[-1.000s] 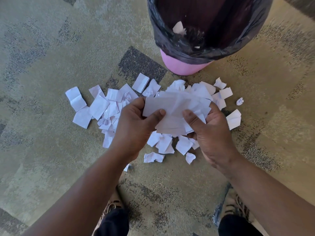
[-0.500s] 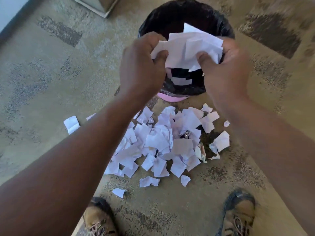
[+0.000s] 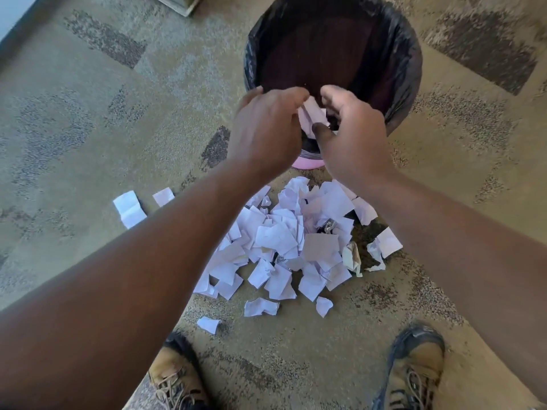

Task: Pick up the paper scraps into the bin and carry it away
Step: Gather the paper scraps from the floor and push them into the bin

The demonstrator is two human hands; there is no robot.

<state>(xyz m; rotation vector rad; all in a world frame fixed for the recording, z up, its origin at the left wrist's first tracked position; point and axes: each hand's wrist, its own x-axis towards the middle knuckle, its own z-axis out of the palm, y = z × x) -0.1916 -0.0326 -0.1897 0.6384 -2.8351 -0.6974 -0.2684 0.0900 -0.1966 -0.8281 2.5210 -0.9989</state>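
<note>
Hovering over one bin (image 3: 405, 63), left hand (image 3: 266, 128) and right hand (image 3: 352, 137), both grips released, one scrap (image 3: 310, 115) between

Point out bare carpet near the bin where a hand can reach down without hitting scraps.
Free: carpet left of the bin, beyond the two stray scraps; carpet right of the bin; the strip between the shoes. Crowded: the scrap pile in front of the bin, and the bin's near rim, where the left hand and right hand hover.
</note>
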